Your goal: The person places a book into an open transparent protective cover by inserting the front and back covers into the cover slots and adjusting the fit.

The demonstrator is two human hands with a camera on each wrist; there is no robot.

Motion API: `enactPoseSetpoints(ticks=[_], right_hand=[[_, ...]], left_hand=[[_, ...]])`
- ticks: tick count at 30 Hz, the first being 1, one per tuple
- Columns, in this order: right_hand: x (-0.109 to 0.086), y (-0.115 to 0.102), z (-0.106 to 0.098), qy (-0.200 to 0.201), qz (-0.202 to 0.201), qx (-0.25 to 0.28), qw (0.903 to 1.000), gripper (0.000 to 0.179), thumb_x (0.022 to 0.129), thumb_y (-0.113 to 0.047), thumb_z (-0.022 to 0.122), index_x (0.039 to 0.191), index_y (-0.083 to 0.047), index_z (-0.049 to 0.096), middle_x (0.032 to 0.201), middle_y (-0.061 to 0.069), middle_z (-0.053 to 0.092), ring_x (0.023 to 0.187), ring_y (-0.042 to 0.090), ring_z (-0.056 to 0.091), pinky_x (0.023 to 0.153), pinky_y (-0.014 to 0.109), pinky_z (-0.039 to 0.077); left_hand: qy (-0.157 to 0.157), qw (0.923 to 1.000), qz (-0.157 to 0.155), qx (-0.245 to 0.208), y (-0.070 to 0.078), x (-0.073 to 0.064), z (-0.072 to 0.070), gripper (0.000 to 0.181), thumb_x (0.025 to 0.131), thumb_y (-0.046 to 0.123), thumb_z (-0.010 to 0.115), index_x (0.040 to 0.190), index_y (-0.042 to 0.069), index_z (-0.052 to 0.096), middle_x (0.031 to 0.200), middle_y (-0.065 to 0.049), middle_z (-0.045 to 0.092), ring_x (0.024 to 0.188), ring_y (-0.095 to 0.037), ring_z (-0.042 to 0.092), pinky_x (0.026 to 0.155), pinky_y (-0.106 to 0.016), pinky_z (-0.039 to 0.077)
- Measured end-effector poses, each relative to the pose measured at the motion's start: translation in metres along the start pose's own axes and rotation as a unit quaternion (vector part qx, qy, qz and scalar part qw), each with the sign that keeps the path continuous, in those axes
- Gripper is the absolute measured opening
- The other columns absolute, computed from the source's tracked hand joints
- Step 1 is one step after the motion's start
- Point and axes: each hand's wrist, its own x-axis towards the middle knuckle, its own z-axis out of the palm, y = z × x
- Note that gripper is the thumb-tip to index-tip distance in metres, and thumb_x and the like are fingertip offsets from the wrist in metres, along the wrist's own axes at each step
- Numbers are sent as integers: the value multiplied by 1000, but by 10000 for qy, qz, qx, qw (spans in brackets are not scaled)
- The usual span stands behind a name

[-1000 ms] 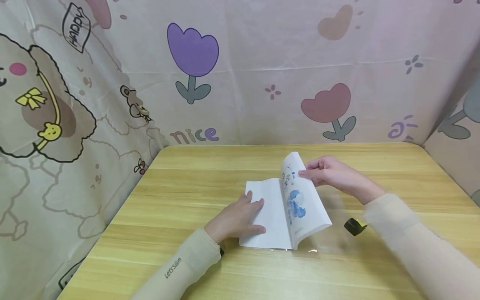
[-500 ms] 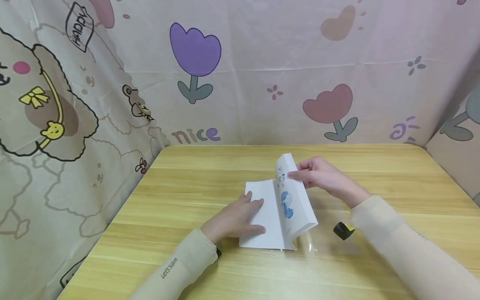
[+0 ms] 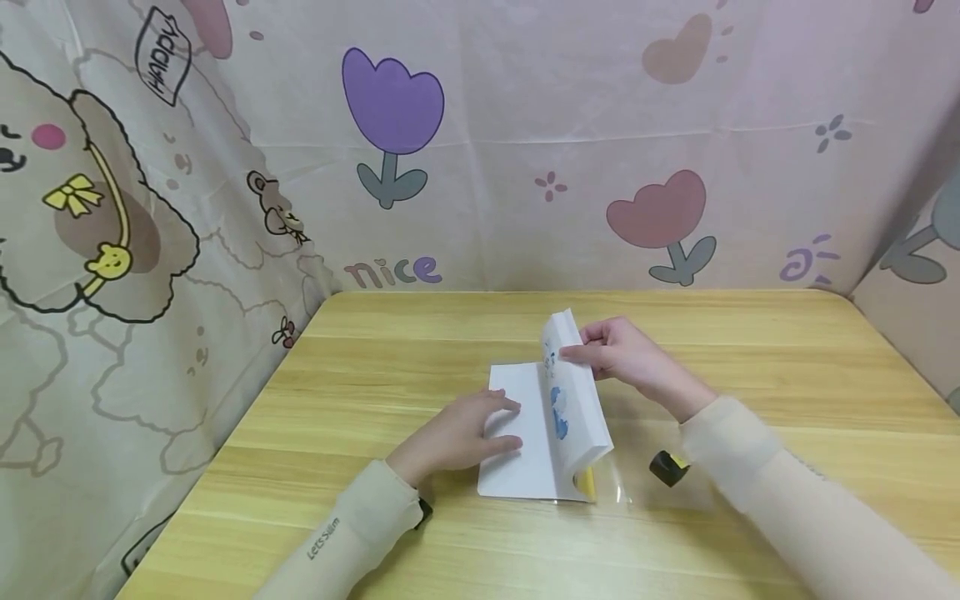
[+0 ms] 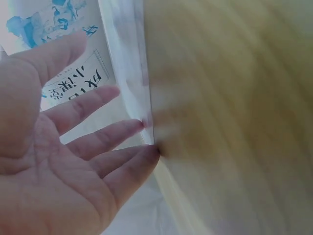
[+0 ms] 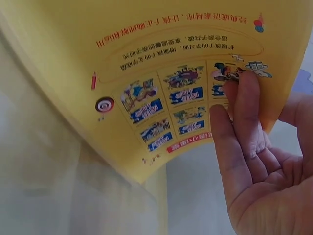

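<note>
The book [image 3: 588, 408] lay on the surface [image 3: 375, 350] between the person's hands, its white leaf [image 3: 517, 475] down on the left and its thicker part tilted up on the right. The left hand [image 3: 453, 433] had its fingers spread over the leaf's outer edge; how firmly they pressed could not be told. The right hand [image 3: 626, 358] pinched the raised part near its far end, thumb on the printed page, fingers behind against the yellow back [image 5: 171, 63].

Turning the pages well seemed to call for an even, low swing about the spine, with the left fingertips laid lightly on the leaf so that the book did not slide. Because the grip sat toward the far end, the near corner was likely to lag and twist; a slow wrist looked wiser than a quick one. The clear film [image 3: 622, 487] showing beside the near corner could have snagged or creased, and deserved watching.
</note>
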Motion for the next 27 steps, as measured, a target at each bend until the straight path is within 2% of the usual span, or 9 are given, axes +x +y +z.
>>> enactPoseSetpoints(ticks=[3,6,8,12,18,21,24,27], right_hand=[[2,-1,6,77,26,-58,10000,30,101,-18,72,112,10,71,105,14,81,87,12,74,80,30,66],[5,-1,12,140,93,-139,9998,31,102,-19,71,114,9,72,106,14,80,87,12,73,81,30,66],[7,-1,15,164,133,-161,9996,31,102,-20,71,115,8,72,106,13,80,87,12,72,81,31,66],[9,-1,21,157,160,-118,9997,31,102,-20,71,114,8,71,102,11,80,83,12,72,81,31,66],[11,-1,30,134,162,-76,9997,29,102,-19,71,110,8,71,90,4,78,78,9,70,78,29,66],[14,0,36,74,174,-26,9998,27,102,-19,71,108,8,71,84,-1,77,75,7,68,78,29,65],[16,1,42,13,169,4,9999,27,102,-18,71,108,8,72,83,0,77,74,7,67,78,29,65],[18,2,46,3,157,-43,9999,27,102,-18,71,110,8,73,87,4,80,75,8,68,80,32,66]], left_hand=[[200,9996,82,-189,-2,-1,-1,47,102,34,75,142,12,68,146,-11,68,134,-34,63,116,-53,50],[312,9981,94,-526,-5,-1,-2,41,102,32,76,136,10,71,130,-8,74,110,-25,66,100,-44,56],[284,9960,57,-843,-6,-2,-4,39,102,31,75,134,9,72,124,-6,75,105,-23,66,97,-43,58],[130,9908,-61,-1343,-6,-5,-8,41,105,34,71,137,8,70,119,-3,77,111,-21,71,103,-46,61],[-171,9810,-225,-1921,-5,-7,-11,40,113,30,57,143,5,65,104,-5,80,88,-20,72,77,-33,61],[-223,9766,-211,-2129,-5,-8,-11,39,116,32,47,135,4,69,102,-7,79,90,-18,72,81,-33,62],[-239,9729,-247,-2288,-7,-10,-11,50,118,41,36,124,7,73,103,-6,77,93,-18,71,91,-38,61],[-294,9690,-353,-2429,-7,-11,-12,58,118,48,32,124,9,73,107,-3,77,96,-16,70,96,-39,60]])
